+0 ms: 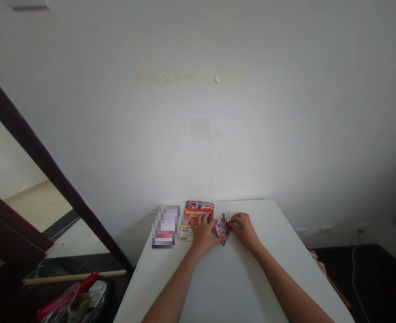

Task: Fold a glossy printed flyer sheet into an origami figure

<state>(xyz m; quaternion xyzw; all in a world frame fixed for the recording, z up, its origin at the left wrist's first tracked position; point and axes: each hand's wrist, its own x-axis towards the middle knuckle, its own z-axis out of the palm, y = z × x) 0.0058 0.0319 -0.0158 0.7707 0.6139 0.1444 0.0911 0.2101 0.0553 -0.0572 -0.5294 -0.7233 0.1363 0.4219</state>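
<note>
A small piece of folded paper [222, 225], printed red, white and dark, lies on the white table between my hands. My left hand [204, 233] holds its left side with the thumb and nearest finger, while the other fingers spread over a red and orange printed leaflet [198, 211]. Pinched at the paper's right edge are the thumb and fingers of my right hand [245, 228]. The fingertips partly cover the folded paper, so its exact folds are hard to make out.
A phone-like object [166, 226], blurred by pixels, lies left of the leaflet. The white table [225, 287] meets the wall [285, 112] at its far edge. Below left are a wooden stick [75, 277] and a bin with rubbish [83, 300]. A cable [354, 269] hangs at the right.
</note>
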